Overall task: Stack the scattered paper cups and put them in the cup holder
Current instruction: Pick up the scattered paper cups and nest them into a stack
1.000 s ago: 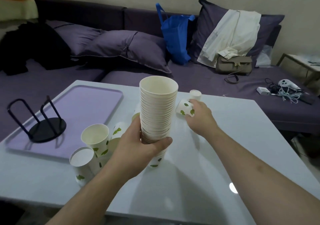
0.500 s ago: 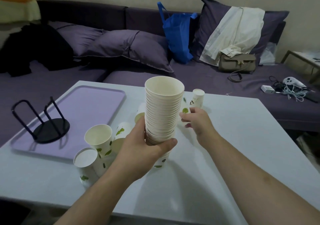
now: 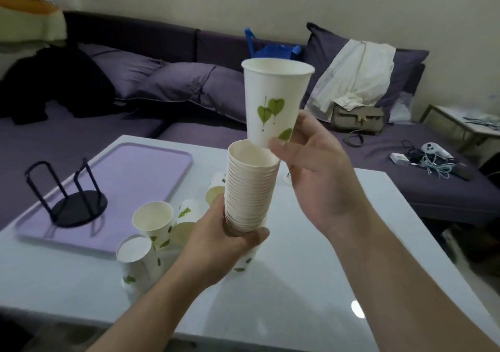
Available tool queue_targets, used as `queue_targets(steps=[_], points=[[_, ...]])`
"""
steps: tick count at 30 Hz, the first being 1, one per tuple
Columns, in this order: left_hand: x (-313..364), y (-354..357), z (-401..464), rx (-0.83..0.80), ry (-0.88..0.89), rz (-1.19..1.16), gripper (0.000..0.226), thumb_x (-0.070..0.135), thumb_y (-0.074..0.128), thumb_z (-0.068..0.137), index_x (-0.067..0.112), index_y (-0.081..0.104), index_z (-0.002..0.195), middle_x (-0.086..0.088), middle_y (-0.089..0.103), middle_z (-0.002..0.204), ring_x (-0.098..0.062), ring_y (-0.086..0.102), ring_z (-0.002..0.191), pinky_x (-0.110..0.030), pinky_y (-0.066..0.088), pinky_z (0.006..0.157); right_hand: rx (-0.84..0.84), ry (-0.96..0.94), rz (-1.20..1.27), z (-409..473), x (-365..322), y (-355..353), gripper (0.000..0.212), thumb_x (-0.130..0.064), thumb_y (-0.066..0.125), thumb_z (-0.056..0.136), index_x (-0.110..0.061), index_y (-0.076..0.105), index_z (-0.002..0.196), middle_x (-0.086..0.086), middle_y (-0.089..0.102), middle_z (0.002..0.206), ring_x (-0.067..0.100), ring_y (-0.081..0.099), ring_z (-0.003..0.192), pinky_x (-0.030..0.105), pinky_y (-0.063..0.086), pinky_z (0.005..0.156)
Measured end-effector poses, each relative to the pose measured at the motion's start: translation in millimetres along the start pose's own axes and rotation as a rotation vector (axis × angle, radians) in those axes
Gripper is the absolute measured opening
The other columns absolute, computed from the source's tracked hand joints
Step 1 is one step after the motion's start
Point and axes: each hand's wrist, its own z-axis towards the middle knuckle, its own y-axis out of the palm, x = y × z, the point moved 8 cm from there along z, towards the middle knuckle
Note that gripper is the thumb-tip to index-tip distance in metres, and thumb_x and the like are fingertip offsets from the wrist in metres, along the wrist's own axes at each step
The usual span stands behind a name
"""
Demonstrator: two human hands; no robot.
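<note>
The left hand (image 3: pixel 216 239) gripped a tall stack of nested white paper cups (image 3: pixel 250 189) near its lower end, fingers curled round it, thumb across the front, the stack held upright above the glossy white tabletop (image 3: pixel 297 284); the right hand (image 3: pixel 316 173) pinched a single white paper cup printed with green leaves (image 3: pixel 273 105) by its base between thumb and fingers (image 3: pixel 276 147), mouth up and slightly tilted, its bottom edge just at the rim of the stack's top cup, whether it was already inside I could not tell; on the tabletop to the left of the left hand lay a cluster of loose leaf-printed paper cups (image 3: pixel 151 230), one standing mouth up, one upside down in front of it, others on their sides behind them and partly hidden by the hand; another small cup (image 3: pixel 287 177) showed at the far side just behind the right hand, mostly hidden; the black wire cup holder with a round base (image 3: pixel 73 202) stood on a lilac rectangular tray (image 3: pixel 140 167) at the left of the tabletop, well apart from both hands and holding no cups; behind the tabletop ran a dark purple sofa (image 3: pixel 446 186) with purple cushions (image 3: pixel 189 86), a blue bag (image 3: pixel 273 49), a cream garment (image 3: pixel 357 72) and a grey-brown handbag (image 3: pixel 357 116)
</note>
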Motion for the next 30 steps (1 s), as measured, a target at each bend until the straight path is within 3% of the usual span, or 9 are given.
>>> queue_targets(steps=[4,8,11,14,17,19,22,25,30], points=[[0,-2,-3,-0.013,0.016,0.008,0.062,0.04,0.093,0.076,0.043,0.062,0.129,0.016,0.078,0.113,-0.007,0.074,0.103,-0.039,0.065,0.092,0.025,0.069,-0.084,-8,21,-1,0.049,-0.007,0.076,0.083,-0.007,0.066,0.131,0.013,0.076,0.126,0.028,0.07,0.119,0.038,0.049,0.103],[1,-3,-3,-0.012,0.029,0.013,0.063,0.031,0.094,0.081,0.045,0.06,0.133,0.024,0.076,0.112,0.002,0.072,0.102,-0.023,0.061,0.084,-0.03,0.124,-0.095,-10,37,0,0.061,-0.008,0.071,0.084,-0.01,0.058,0.143,0.013,0.072,0.135,0.033,0.063,0.133,0.045,0.049,0.115],[0,-4,-3,-0.005,0.021,0.026,0.06,0.03,0.094,0.081,0.044,0.061,0.129,0.025,0.075,0.11,0.003,0.072,0.1,-0.021,0.059,0.081,-0.006,0.088,-0.043,-5,37,-9,0.067,-0.007,0.065,0.079,-0.01,0.055,0.146,0.015,0.067,0.141,0.034,0.058,0.138,0.045,0.045,0.118],[-1,-5,-3,0.004,0.006,0.034,0.057,0.035,0.094,0.08,0.044,0.062,0.126,0.029,0.075,0.109,0.006,0.071,0.099,-0.02,0.056,0.082,0.133,0.07,-0.036,5,44,-39,0.061,-0.008,0.059,0.076,-0.009,0.063,0.136,0.009,0.07,0.135,0.025,0.063,0.132,0.041,0.048,0.115],[-4,-5,-1,0.013,-0.017,0.002,0.055,0.031,0.093,0.08,0.044,0.063,0.124,0.028,0.077,0.108,0.006,0.072,0.098,-0.023,0.057,0.084,0.379,0.129,-0.1,13,73,-92,0.051,-0.009,0.062,0.069,-0.007,0.069,0.119,0.008,0.072,0.117,0.025,0.069,0.113,0.038,0.054,0.096],[-5,-5,2,0.019,-0.022,-0.013,0.056,0.031,0.094,0.08,0.044,0.063,0.125,0.029,0.077,0.109,0.007,0.073,0.099,-0.024,0.057,0.085,0.47,0.199,-0.273,12,97,-121,0.047,-0.012,0.065,0.067,-0.01,0.068,0.114,0.004,0.069,0.113,0.023,0.065,0.106,0.034,0.052,0.086],[-6,-3,7,0.017,-0.025,-0.018,0.059,0.033,0.095,0.08,0.046,0.063,0.128,0.029,0.077,0.112,0.009,0.072,0.102,-0.027,0.059,0.091,0.531,0.303,-0.592,11,126,-154,0.046,-0.004,0.065,0.08,-0.015,0.06,0.125,0.004,0.061,0.131,0.017,0.059,0.102,0.029,0.046,0.076],[-4,2,12,0.009,-0.03,-0.043,0.058,0.032,0.094,0.079,0.043,0.064,0.127,0.027,0.078,0.112,0.008,0.073,0.102,-0.029,0.06,0.092,0.544,0.301,-0.992,21,133,-176,0.06,0.003,0.057,0.085,-0.017,0.048,0.141,0.007,0.039,0.145,0.027,0.055,0.12,0.037,0.052,0.089],[-4,8,19,0.003,-0.041,-0.062,0.058,0.034,0.094,0.078,0.042,0.063,0.127,0.026,0.078,0.11,0.007,0.074,0.1,-0.028,0.06,0.09,0.357,0.256,-1.335,69,131,-180,0.092,-0.003,0.066,0.083,-0.03,0.031,0.163,0.004,0.017,0.166,0.033,0.03,0.149,0.037,0.041,0.104]])
